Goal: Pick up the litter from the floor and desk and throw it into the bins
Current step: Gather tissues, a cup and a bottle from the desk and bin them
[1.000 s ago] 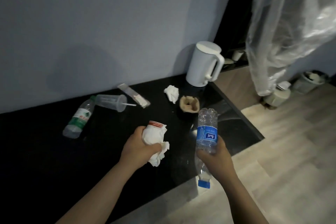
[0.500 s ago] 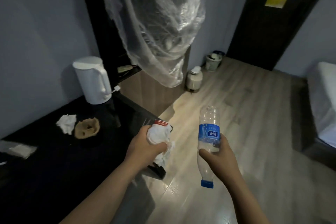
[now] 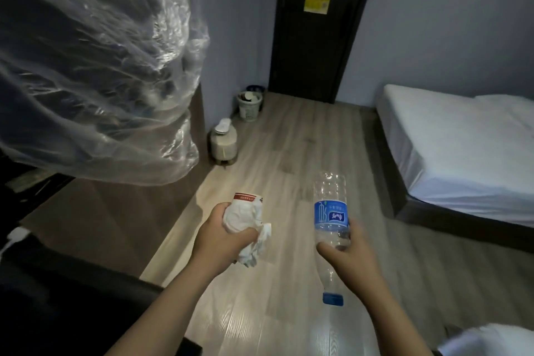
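1. Litter fills both hands. The left hand (image 3: 222,237) has its fingers curled tightly round a wad of crumpled white paper (image 3: 245,218) with a red band along its top edge; a loose tail of paper hangs out below the fist.
2. The right hand (image 3: 351,259) is wrapped round a clear plastic bottle (image 3: 331,211), gripping just under the blue label. It is slightly blurred, so the exact lie of each finger is hard to read.
3. The bottle is upside down: its blue cap (image 3: 333,298) points down toward the person, and its base points up and away. Its long axis runs roughly toward the far wall.
4. Both hands are in mid-air over the wooden floor (image 3: 289,153), side by side and apart.
5. Two bins stand ahead and to the left, against the wall by the dark door (image 3: 312,46): a pale lidded bin (image 3: 224,143) nearer, and an open bin (image 3: 250,107) with rubbish in it just beyond.
6. Both bins are well apart from the hands. The left hand looks nearer to them, so the paper would likely drop first, and the bottle must cross leftward.
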